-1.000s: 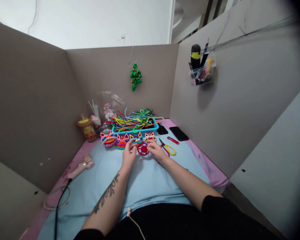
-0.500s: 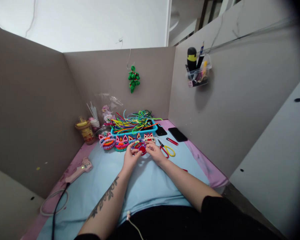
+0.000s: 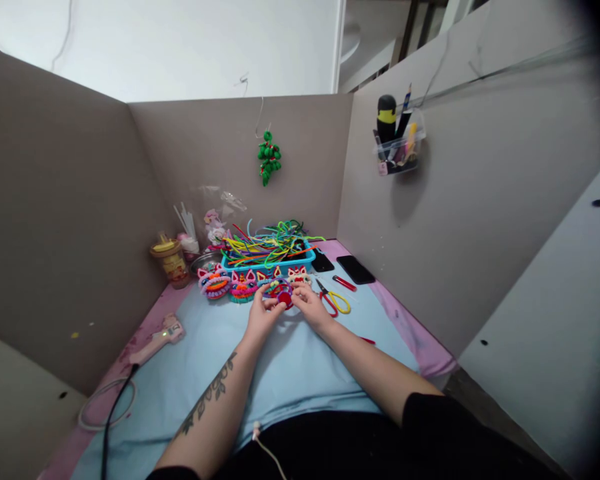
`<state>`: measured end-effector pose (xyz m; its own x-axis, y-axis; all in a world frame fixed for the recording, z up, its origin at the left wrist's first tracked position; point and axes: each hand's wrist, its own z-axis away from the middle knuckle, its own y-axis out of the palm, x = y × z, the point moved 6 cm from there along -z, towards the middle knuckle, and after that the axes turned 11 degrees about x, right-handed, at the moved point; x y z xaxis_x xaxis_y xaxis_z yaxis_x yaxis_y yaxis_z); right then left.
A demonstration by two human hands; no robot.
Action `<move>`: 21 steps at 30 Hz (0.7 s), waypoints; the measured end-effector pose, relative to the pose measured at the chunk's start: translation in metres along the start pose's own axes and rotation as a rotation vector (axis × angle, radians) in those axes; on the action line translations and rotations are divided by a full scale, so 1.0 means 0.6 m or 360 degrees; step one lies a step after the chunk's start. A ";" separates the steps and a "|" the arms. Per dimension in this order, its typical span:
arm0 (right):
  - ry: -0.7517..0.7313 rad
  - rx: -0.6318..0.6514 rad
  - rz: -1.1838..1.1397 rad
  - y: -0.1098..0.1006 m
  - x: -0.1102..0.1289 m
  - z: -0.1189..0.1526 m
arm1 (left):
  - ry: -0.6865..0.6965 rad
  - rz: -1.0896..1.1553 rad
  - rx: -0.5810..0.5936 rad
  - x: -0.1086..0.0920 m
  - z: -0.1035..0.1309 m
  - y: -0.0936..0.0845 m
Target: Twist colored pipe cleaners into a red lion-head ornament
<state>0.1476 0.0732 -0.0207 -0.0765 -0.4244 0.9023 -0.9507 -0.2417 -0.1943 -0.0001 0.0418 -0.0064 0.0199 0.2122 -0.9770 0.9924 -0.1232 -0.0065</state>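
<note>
Between both hands, just above the blue cloth, is a small round pipe-cleaner piece [image 3: 285,301] with a red middle and a purple rim. My left hand [image 3: 264,312] pinches it at the left, thumb toward its front. Fingers of my right hand [image 3: 310,307] are closed at its right edge. Just behind the hands stand several colourful pipe-cleaner animal heads [image 3: 214,283] with pointed ears, some partly covered by my fingers. Scissors [image 3: 336,301] with red and yellow handles lie right of my right hand.
A blue basket [image 3: 267,267] heaped with pipe cleaners [image 3: 265,243] stands at the back. A pink glue gun [image 3: 157,339] with a cord lies at left, near a drink cup [image 3: 171,261]. On the right are a phone [image 3: 356,269] and a red cutter [image 3: 345,283]. Partitions surround the table.
Both hands hold the round piece in nearly the same place, with at most slight finger movement. The view has shifted slightly.
</note>
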 end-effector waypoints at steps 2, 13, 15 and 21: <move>0.0005 0.0003 0.0002 0.002 0.001 0.000 | -0.0014 0.0008 0.0016 0.003 -0.001 0.002; -0.0198 -0.0247 0.0344 -0.051 0.055 0.004 | -0.0098 0.0088 0.0075 0.002 0.002 0.006; -0.0246 -0.0172 0.0404 -0.053 0.062 0.004 | -0.0133 0.0125 0.0131 0.004 0.003 0.011; -0.0403 0.0088 0.0452 -0.035 0.071 0.007 | -0.0201 0.0196 0.0283 0.014 0.004 0.020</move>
<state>0.1653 0.0566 0.0203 -0.2511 -0.6815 0.6874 -0.8841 -0.1277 -0.4496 0.0115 0.0398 -0.0149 0.1131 0.0636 -0.9915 0.9461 -0.3117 0.0879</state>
